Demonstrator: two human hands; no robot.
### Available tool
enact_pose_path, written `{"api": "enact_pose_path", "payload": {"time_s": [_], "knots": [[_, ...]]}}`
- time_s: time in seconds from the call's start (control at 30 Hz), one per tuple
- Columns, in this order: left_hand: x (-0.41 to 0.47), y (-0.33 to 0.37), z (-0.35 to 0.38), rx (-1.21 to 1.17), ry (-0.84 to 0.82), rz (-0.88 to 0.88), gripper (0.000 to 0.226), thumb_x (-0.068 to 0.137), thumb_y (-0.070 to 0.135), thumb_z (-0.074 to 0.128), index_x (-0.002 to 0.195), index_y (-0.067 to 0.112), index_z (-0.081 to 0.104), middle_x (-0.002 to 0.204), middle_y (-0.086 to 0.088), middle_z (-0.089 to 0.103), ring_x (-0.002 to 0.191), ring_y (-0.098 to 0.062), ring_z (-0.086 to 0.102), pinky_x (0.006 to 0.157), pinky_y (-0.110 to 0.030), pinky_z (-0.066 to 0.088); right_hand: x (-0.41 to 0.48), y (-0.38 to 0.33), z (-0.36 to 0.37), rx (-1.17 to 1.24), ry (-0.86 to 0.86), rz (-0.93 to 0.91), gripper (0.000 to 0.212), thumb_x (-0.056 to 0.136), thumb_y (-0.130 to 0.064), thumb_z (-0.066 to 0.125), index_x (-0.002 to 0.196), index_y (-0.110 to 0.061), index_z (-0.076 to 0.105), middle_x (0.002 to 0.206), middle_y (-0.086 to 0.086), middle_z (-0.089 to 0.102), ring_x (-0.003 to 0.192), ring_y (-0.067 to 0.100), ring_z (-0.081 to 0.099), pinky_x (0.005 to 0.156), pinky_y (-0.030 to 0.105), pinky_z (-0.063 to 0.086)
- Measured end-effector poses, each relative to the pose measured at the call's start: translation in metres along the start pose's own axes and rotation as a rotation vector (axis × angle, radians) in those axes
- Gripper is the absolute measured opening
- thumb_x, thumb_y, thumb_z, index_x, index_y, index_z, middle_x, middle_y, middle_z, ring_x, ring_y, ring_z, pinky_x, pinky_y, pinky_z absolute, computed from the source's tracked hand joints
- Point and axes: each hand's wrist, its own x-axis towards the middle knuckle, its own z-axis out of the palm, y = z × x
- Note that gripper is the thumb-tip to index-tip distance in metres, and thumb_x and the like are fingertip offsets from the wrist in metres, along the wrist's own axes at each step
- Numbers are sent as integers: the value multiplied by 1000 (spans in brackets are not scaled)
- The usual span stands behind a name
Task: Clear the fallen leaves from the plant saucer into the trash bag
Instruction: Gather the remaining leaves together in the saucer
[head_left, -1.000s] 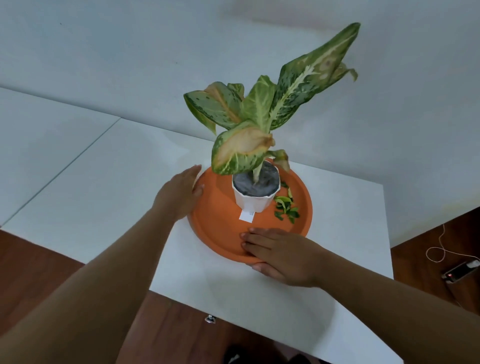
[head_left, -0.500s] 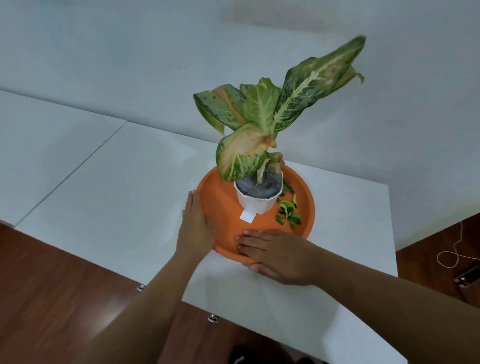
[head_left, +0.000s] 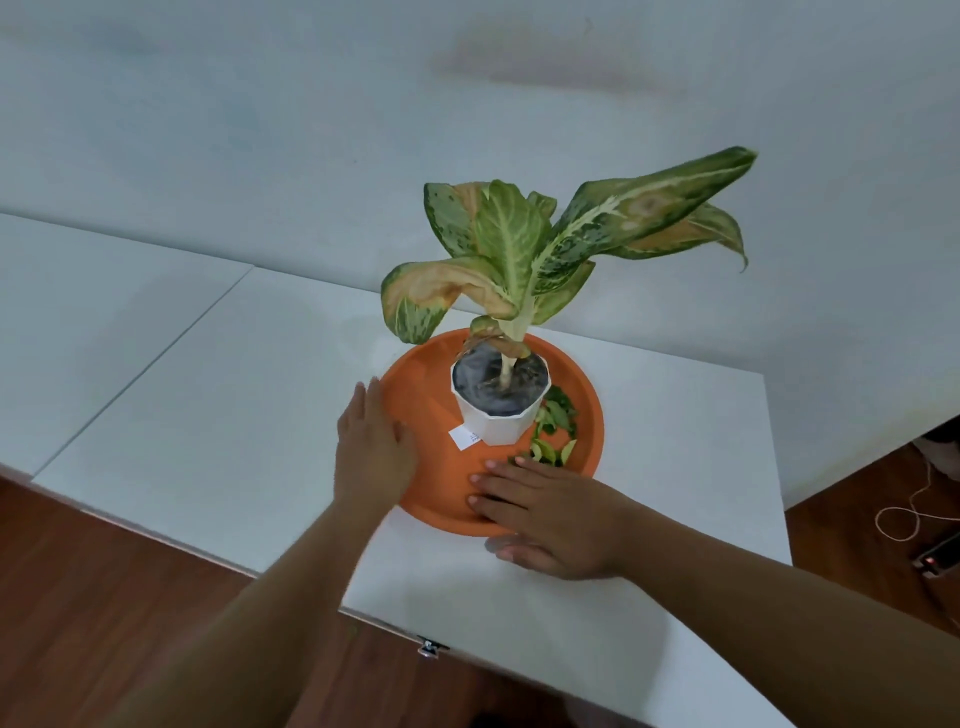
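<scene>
An orange saucer (head_left: 431, 415) sits on a white table (head_left: 234, 395). On it stands a white pot (head_left: 498, 423) with a green and yellow leafy plant (head_left: 511, 244). Several small fallen leaves (head_left: 556, 431) lie in the saucer to the right of the pot. My left hand (head_left: 371, 452) rests flat against the saucer's left rim, fingers together. My right hand (head_left: 550, 514) lies flat over the near rim, fingers stretched onto the saucer floor just short of the leaves. Neither hand holds a leaf. No trash bag is in view.
A white wall (head_left: 467, 130) rises close behind the table. A second white table (head_left: 93, 312) adjoins on the left. Wooden floor (head_left: 104, 597) lies below the near edge. A phone (head_left: 937, 558) on a white cable (head_left: 904, 519) lies on the floor at the right.
My left hand slid from the saucer's far-left rim to its near-left side. The saucer and plant turned a little, and the leaves now lie closer to my right fingers. The view pulled back.
</scene>
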Motion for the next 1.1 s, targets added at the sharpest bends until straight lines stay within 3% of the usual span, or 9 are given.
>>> {"api": "enact_pose_path", "payload": {"time_s": [0.2,0.43,0.5,0.6,0.7,0.77,0.87,1.03,1.1], "knots": [[-28,-5,15,-184,42,-57,58,96,6,33,152,7,16,161,-17,15,148,-37,16,121,-52,17,13,-5,2,44,-47,4,61,98,-55,25,148,-21,30,159,-1,24,148,17,14,118,33,3],[10,-14,-3,-21,-158,104,56,101,12,24,154,13,5,164,-11,4,151,-32,-4,121,-51,0,-10,7,1,32,-64,64,66,98,-57,20,151,-19,23,161,-2,15,149,13,5,117,31,-8],[21,-7,-9,51,-193,111,55,102,16,25,154,13,6,164,-10,7,151,-31,-2,122,-50,2,-17,9,0,49,-38,75,67,97,-58,21,151,-19,24,161,-3,14,149,12,2,118,32,-6],[23,9,-14,2,-133,140,57,98,19,37,152,14,20,159,-10,26,148,-32,15,122,-49,14,-24,14,1,64,59,120,68,95,-60,25,148,-17,33,159,-1,22,149,13,6,121,36,7],[10,32,-15,-203,-129,253,72,85,50,52,148,24,31,151,0,40,142,-24,31,116,-49,28,-29,26,2,67,130,195,71,93,-62,32,147,-17,35,157,1,29,148,16,13,120,31,8],[-1,48,-12,-216,-127,370,80,79,57,63,146,27,31,150,7,40,140,-15,33,115,-42,30,-30,32,2,90,156,225,74,90,-65,35,146,-16,36,155,2,32,147,18,18,118,31,11],[-11,72,-9,-209,-123,437,74,72,49,77,130,41,33,134,22,42,125,-3,37,103,-28,32,-31,39,1,114,167,231,77,89,-68,32,145,-15,37,153,2,36,146,19,22,120,34,20],[-1,69,-1,-100,-119,452,91,63,59,77,138,24,40,137,3,49,128,-17,46,105,-42,44,-30,54,-4,143,237,259,73,88,-67,36,139,-15,44,145,1,43,138,16,32,113,27,25],[-1,68,0,-86,-83,464,94,62,54,79,140,18,41,137,-2,49,128,-15,46,108,-37,43,-29,60,-5,129,243,260,72,88,-67,36,138,-16,46,144,0,44,136,16,35,112,26,27]]}}
